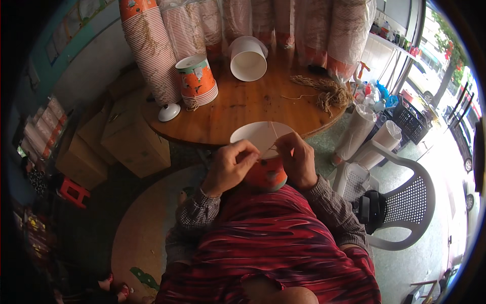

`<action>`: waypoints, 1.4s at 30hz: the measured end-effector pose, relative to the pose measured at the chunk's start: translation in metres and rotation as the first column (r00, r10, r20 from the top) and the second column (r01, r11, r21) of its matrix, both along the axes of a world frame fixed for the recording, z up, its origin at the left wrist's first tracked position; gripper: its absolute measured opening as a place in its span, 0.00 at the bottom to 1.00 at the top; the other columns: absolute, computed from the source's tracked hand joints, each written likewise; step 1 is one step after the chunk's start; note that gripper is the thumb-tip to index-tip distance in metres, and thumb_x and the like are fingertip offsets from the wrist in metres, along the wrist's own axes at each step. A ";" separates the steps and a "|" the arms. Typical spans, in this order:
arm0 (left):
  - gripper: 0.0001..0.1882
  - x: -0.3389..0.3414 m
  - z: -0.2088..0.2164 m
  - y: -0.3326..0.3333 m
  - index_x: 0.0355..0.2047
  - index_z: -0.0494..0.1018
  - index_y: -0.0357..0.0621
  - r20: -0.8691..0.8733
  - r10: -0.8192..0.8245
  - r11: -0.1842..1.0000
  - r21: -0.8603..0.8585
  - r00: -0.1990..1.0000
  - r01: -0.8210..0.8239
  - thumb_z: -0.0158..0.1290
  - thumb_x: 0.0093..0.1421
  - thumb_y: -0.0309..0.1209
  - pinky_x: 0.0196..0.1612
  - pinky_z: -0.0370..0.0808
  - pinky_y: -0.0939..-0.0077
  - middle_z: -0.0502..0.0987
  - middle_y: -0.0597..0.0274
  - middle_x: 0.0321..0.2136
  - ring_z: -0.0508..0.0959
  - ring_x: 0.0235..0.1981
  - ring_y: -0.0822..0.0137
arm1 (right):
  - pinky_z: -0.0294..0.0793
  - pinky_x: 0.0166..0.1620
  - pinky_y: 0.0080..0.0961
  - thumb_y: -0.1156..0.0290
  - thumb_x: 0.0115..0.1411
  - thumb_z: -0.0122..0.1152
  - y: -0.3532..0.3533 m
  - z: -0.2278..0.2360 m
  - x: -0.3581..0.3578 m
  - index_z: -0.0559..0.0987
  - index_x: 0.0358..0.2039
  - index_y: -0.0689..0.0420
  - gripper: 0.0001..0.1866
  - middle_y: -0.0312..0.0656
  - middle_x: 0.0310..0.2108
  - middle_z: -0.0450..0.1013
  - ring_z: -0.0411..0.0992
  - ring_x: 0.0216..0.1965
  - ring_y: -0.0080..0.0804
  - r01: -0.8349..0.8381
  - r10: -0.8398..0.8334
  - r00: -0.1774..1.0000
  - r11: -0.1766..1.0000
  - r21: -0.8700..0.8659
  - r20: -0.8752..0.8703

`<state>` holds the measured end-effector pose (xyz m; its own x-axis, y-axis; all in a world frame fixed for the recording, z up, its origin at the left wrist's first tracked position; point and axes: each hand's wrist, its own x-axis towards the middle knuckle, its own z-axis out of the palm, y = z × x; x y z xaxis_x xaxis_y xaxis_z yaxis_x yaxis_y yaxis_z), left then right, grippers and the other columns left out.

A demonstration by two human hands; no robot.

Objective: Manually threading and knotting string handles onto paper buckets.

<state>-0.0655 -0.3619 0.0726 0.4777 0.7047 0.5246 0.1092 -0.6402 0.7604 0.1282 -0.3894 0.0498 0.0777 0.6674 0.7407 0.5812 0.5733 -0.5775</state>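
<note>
An orange paper bucket (267,175) with a white inside stands in my lap at the table's near edge, its open mouth facing up and away from me. Over its near rim, my left hand (230,166) pinches a thin string (274,133) between thumb and fingers. My right hand (298,158), at the rim's right side, is closed on the same string. A loop of it rises above the bucket's mouth. Where the string crosses between the fingertips, fine detail is too small to make out.
On the round wooden table (253,104) are a short bucket stack (198,83), a white lid (169,112), a tipped bucket (248,66) and a twine bundle (331,93). Tall plastic-wrapped stacks (349,35) line its far side. A plastic chair (420,202) stands right, cardboard boxes (134,131) left.
</note>
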 end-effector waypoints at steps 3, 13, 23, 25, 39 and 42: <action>0.04 -0.007 0.009 -0.001 0.32 0.74 0.36 0.022 0.021 1.000 0.004 1.000 -0.021 0.53 0.57 0.24 0.28 0.70 0.81 0.75 0.62 0.21 0.75 0.24 0.75 | 0.73 0.30 0.32 0.75 0.58 0.54 -0.011 0.011 -0.008 0.73 0.30 0.59 0.01 0.46 0.26 0.72 0.73 0.28 0.46 -0.100 0.093 0.992 0.991 -0.091 -0.083; 0.08 -0.004 0.006 -0.006 0.32 0.79 0.38 -0.030 0.052 0.992 0.114 0.998 -0.048 0.60 0.53 0.28 0.30 0.72 0.80 0.79 0.53 0.22 0.78 0.23 0.71 | 0.74 0.31 0.32 0.75 0.58 0.54 -0.019 0.018 -0.014 0.73 0.33 0.59 0.03 0.47 0.27 0.74 0.76 0.29 0.46 -0.187 0.188 0.982 0.977 -0.099 -0.006; 0.05 -0.005 0.012 -0.004 0.27 0.74 0.37 0.019 -0.007 0.985 0.174 1.000 0.004 0.58 0.52 0.25 0.36 0.70 0.74 0.74 0.61 0.26 0.76 0.30 0.66 | 0.64 0.37 0.13 0.83 0.56 0.56 -0.009 0.030 0.007 0.65 0.47 0.57 0.19 0.30 0.30 0.66 0.65 0.33 0.14 -0.787 0.610 0.563 0.601 -0.137 -0.558; 0.05 -0.004 0.015 -0.006 0.27 0.73 0.37 -0.014 -0.001 0.982 0.190 1.000 0.004 0.58 0.52 0.24 0.37 0.70 0.74 0.74 0.61 0.25 0.76 0.31 0.65 | 0.66 0.37 0.15 0.85 0.55 0.55 -0.004 0.024 0.013 0.65 0.47 0.57 0.19 0.33 0.30 0.67 0.66 0.32 0.18 -0.799 0.582 0.503 0.595 -0.087 -0.638; 0.04 0.003 0.001 0.001 0.24 0.69 0.38 -0.076 -0.073 0.994 0.078 0.994 0.079 0.55 0.52 0.21 0.30 0.71 0.79 0.69 0.63 0.24 0.73 0.27 0.72 | 0.65 0.36 0.21 0.78 0.59 0.48 0.015 -0.013 0.055 0.71 0.37 0.58 0.06 0.35 0.28 0.70 0.66 0.28 0.24 -0.847 0.318 -0.135 0.454 0.276 -0.938; 0.04 0.003 -0.002 0.004 0.24 0.69 0.38 -0.081 -0.095 0.993 0.058 0.992 0.100 0.55 0.52 0.21 0.31 0.71 0.80 0.69 0.63 0.25 0.72 0.26 0.73 | 0.64 0.36 0.20 0.75 0.61 0.47 0.013 -0.016 0.055 0.70 0.36 0.58 0.04 0.34 0.26 0.69 0.65 0.27 0.23 -0.827 0.294 -0.182 0.471 0.307 -0.939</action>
